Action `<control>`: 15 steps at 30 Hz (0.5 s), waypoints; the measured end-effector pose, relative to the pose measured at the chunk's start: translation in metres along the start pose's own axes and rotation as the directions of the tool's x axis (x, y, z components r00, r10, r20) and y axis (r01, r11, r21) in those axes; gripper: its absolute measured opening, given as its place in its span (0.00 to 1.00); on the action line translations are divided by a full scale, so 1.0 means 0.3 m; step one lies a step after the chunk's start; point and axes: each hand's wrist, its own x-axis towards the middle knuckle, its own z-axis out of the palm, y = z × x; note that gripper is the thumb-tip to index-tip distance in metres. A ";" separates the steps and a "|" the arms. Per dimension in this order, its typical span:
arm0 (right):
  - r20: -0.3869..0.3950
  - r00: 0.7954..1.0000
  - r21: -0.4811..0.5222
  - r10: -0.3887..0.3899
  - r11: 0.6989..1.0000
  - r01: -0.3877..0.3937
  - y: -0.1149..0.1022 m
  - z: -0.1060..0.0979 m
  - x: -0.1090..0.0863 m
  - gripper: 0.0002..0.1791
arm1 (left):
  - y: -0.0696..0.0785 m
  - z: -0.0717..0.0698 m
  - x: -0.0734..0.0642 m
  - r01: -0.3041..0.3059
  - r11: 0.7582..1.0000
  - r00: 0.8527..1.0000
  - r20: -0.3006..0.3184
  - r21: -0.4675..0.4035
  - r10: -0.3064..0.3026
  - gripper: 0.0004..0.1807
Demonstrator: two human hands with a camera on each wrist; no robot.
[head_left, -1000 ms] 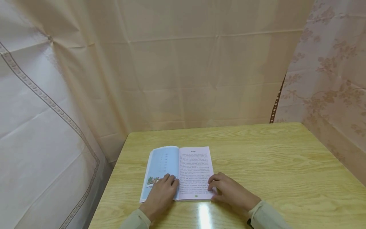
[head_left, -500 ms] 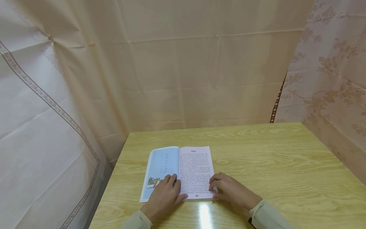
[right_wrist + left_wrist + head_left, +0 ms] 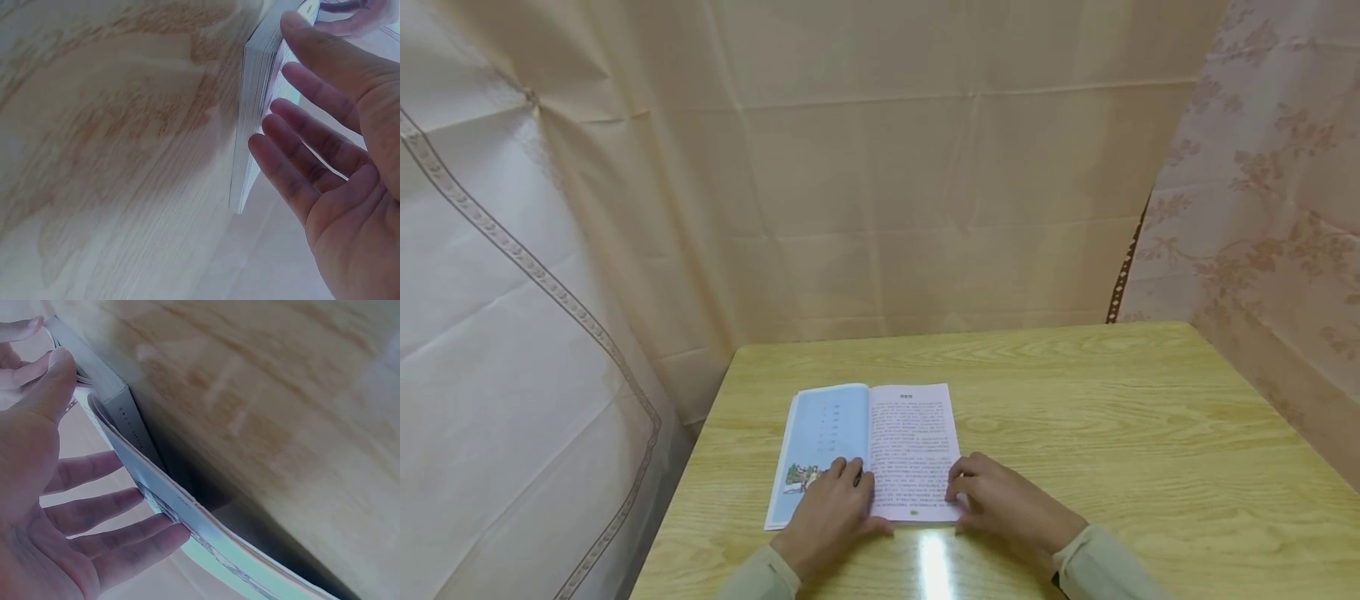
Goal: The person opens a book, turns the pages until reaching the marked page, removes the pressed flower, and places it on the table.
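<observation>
plainly, the open book (image 3: 895, 433) lies lower centre in the head frame, between both hands, its long axis running up the frame; the left hand (image 3: 833, 510), fingers extended, rests on the left page (image 3: 831, 421); the right hand (image 3: 1003, 498), fingers relaxed and gripping nothing, is nearer the right page's outer edge, touching its lower corner

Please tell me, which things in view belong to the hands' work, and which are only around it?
In the work:
open book
left hand, touching the book
right hand, at its right edge

Only around:
wooden table, underneath
beige cloth, behind
white cloth, at left
floral cloth, at right
</observation>
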 end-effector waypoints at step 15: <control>-0.106 0.991 0.002 0.080 0.997 -0.080 -0.002 0.005 -0.003 0.14 | -0.033 -0.029 -0.019 -0.074 0.993 0.997 0.003 -0.097 0.075 0.30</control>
